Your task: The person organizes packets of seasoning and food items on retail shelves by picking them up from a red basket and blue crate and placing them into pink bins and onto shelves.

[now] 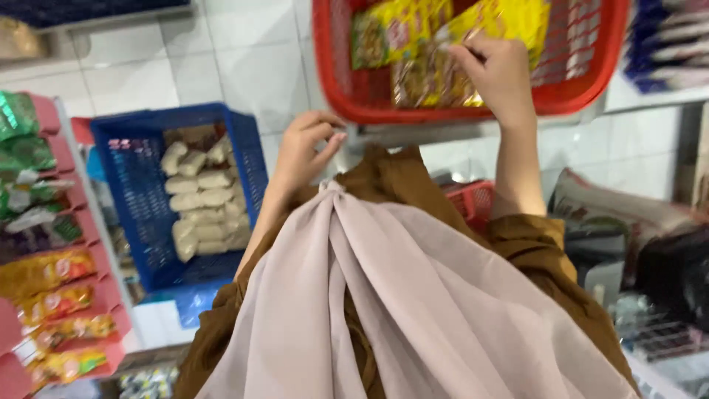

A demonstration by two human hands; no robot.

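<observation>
Inside the red basket, the right hand has its grip pinched closed on the edge of a yellow snack packet. The packet looks light, crinkly and slippery, best held by its sealed edge, and its long axis seems to run across the basket. The left hand hovers just below the basket's near rim, fingers loosely curled, holding nothing.

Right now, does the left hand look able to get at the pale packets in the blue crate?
Probably yes. The left hand is empty, fingers curled, just right of the blue crate. The crate is open-topped, with the pale packets exposed and nothing covering them, though it sits lower, so it would take a reach down.
</observation>
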